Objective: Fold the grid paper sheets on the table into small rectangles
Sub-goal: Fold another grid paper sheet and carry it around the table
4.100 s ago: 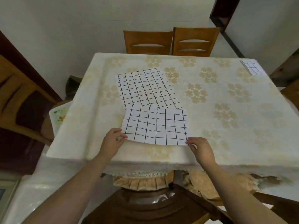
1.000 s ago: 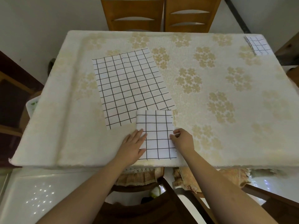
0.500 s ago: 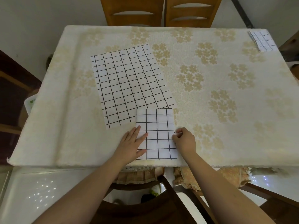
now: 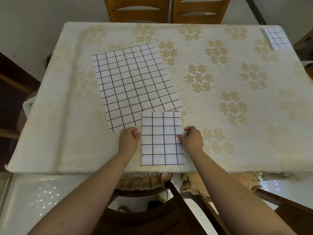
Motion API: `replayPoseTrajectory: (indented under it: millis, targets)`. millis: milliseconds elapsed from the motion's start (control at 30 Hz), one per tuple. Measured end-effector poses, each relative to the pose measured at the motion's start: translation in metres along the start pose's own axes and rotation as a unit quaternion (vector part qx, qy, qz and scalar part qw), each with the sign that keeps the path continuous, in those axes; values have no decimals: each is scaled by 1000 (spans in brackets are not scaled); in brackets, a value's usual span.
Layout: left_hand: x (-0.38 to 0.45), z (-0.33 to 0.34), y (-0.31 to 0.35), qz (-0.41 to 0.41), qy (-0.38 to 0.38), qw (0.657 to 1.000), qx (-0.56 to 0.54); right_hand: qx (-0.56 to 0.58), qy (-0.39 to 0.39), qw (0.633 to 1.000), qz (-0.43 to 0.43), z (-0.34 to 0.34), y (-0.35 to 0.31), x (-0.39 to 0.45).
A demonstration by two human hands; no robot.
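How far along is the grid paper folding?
Done: a small folded piece lies at the table's far right corner. In hand: a folded sheet near the front edge, right hand pinching its right edge, left hand at its left edge, fingers curled; probably more folding due. Left: one large flat sheet, unfolded.

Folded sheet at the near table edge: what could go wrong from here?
1. The folded sheet lies with its near edge at the table rim; a push toward the person could slide it off.
2. Its far corner overlaps the flat sheet, so moving it may drag that sheet askew.
3. The right hand pinches only the right edge, while the left hand sits curled beside the left edge, seemingly not gripping; the layers could spring open or shift.
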State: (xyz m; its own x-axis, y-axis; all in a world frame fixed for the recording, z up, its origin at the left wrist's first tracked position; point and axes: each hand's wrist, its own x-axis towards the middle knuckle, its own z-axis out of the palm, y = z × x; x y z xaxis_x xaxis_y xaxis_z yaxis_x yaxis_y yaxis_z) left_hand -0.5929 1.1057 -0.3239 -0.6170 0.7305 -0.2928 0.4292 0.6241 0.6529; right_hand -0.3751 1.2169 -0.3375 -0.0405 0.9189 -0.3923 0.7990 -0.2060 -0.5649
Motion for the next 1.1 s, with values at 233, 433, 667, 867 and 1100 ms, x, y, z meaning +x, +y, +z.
replayPoseTrajectory:
  millis: [233,433,667,867,1100]
  targets:
    - [17,-3,14,-21,-58,998,19,-1,-11,1000,-9,2,3,4]
    - [16,-9,27,-57,-77,995,-35,-6,-10,1000,-17,1,4,3]
    - [11,-16,22,-74,-167,969,-165,-8,1,1000,-30,-1,6,-3]
    - [6,-19,13,-1,-193,980,-53,7,-11,1000,-28,-3,5,-3]
    - [-1,-21,9,13,-128,989,-72,86,-60,994,-28,-14,10,-5]
